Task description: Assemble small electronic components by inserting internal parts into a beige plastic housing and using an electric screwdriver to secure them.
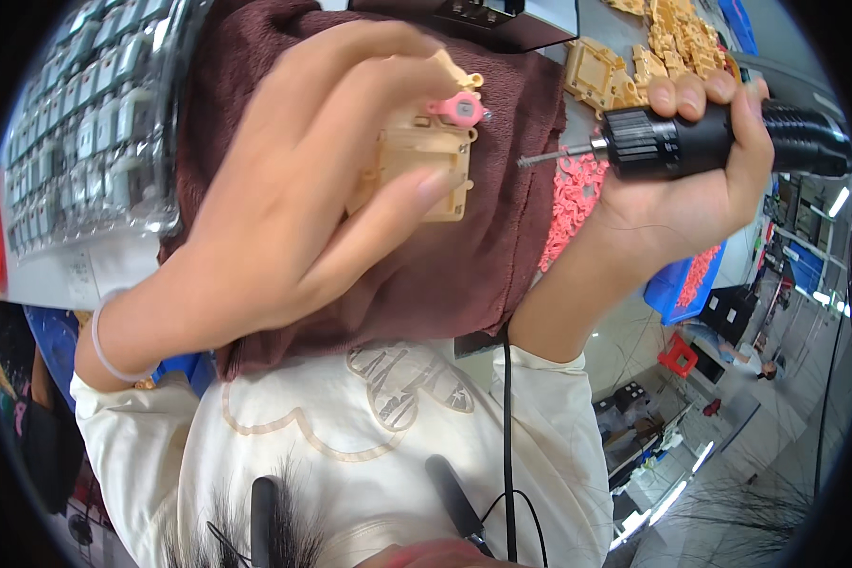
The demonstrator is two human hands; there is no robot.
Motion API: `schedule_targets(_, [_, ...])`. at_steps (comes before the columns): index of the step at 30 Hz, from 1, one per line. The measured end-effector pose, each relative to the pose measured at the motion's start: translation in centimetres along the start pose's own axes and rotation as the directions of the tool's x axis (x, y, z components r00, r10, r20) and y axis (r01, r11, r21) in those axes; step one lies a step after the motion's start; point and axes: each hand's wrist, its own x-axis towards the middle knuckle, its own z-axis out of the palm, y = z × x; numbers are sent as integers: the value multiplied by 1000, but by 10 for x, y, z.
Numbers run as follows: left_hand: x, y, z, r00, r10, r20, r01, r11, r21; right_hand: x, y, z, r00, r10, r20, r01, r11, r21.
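Observation:
My left hand [303, 180] is closed round a cream plastic housing [426, 161], a squarish open shell, above a brown cloth [445, 275]. A pink ring-shaped part [461, 110] sits at the housing's upper edge, close to my fingertips. The fingers cover the housing's left side. In my right hand [672, 189] is a black electric screwdriver [672, 139], held sideways with the fingers wrapped round its body. Its thin metal bit points left toward the housing, with a gap between them.
Small pink parts [572, 204] lie in a heap beside the cloth, and more fill a blue bin [677, 293]. Cream plastic parts [677, 43] are piled at the far right. A clear tray of pale grey pieces [99, 114] stands at left. A dark box [502, 19] is at the back.

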Motion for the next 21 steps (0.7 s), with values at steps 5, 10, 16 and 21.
schedule_targets(5, [-84,16,-70,974,-132,185,145,988,-57,-32,-6,16,998,-8,66,5,999,42])
schedule_targets(10, [-121,42,-27,950,-279,140,239,938,251,-56,6,27,989,52,141,-70,989,127])
schedule_targets(16, [-134,22,5,994,-67,-90,96,923,373,-90,31,48,996,38,84,-45,996,80])
schedule_targets(21, [-108,22,25,901,-129,-415,124,992,-38,-107,45,62,999,-16,49,17,1000,-21])
